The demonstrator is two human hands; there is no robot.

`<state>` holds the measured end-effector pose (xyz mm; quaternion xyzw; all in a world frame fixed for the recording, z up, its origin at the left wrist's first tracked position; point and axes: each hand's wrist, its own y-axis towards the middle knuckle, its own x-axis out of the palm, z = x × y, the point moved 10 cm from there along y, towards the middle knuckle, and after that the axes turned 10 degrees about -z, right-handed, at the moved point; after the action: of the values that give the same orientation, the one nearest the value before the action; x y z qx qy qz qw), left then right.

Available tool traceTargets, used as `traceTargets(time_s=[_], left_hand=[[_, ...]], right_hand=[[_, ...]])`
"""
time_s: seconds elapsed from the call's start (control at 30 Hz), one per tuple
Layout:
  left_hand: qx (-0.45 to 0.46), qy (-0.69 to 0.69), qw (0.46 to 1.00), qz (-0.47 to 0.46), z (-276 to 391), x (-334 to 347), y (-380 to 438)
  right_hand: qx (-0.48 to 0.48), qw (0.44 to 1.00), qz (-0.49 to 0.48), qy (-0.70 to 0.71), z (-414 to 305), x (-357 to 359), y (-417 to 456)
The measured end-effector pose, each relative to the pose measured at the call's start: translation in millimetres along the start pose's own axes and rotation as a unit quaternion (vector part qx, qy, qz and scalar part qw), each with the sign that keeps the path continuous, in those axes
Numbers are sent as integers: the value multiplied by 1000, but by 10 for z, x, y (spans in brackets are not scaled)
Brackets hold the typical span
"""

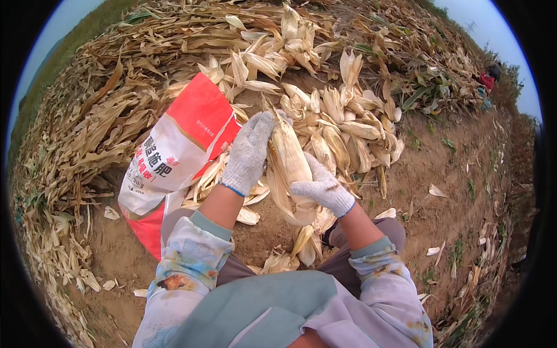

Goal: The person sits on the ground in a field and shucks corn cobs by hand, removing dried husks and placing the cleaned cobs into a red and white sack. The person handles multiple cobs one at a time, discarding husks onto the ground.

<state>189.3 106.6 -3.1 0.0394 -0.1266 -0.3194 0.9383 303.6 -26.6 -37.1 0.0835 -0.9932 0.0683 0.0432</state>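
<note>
Both hands wear whitish knit gloves. Between them is an ear of corn in dry husk (292, 154), its pointed end away from me. My left hand (249, 150) holds the ear's upper left side, where a strip of yellow-orange kernels shows at the husk's edge. My right hand (324, 186) grips the lower right side near the wide end. Long loose husk leaves hang below the ear. Left of my left hand lies a red and white woven sack (167, 152) bearing writing. Beyond my right hand is a pile of husk-covered corn ears (348, 126).
Dry corn stalks and leaves (100, 100) form a thick band at the left and far side. Bare brown soil (435, 174) with scattered husk pieces stretches right. Loose husks (278, 262) lie between my legs. A person in red (487, 80) is at the far right.
</note>
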Motion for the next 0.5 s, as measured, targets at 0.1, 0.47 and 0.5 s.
traceTargets(time_s=[0.1, 0.47, 0.5], left_hand=[[-27, -109, 994, 12, -267, -69, 47], [-69, -257, 962, 64, -150, 192, -19], [-40, -223, 974, 0, -106, 179, 23]], right_hand=[[6, 997, 3, -78, -64, 20, 28], [-62, 970, 72, -224, -124, -62, -42], [-50, 975, 58, -208, -91, -73, -33]])
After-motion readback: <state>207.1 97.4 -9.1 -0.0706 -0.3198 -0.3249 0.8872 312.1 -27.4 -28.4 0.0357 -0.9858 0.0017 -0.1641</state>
